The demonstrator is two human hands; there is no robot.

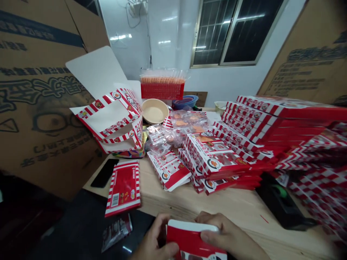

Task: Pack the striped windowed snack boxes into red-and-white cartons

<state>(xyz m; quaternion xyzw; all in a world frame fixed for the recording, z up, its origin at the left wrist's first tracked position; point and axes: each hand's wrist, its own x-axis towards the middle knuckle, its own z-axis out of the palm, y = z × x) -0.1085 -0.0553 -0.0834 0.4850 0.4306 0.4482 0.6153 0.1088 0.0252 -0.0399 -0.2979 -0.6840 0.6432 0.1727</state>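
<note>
At the table's near edge, a red and white cardboard box (191,236) is held low in front of me, partly cut off by the bottom of the view. My left hand (157,240) closes on its left side, thumb on the front. From the right, my right hand (230,234) grips the other side with its thumb on the red face. The box's white top edge points up. Beyond it lie a flat red box (124,187) with a barcode and a white-and-red striped box (168,171).
Stacked striped boxes (260,119) fill the table's right, beside a black tape dispenser (282,202). Clear packets (187,121) lie mid-table near a cream bowl (155,111). At left are unfolded cartons (116,122) and a black phone (105,172). Large brown cartons (40,90) stand on the left.
</note>
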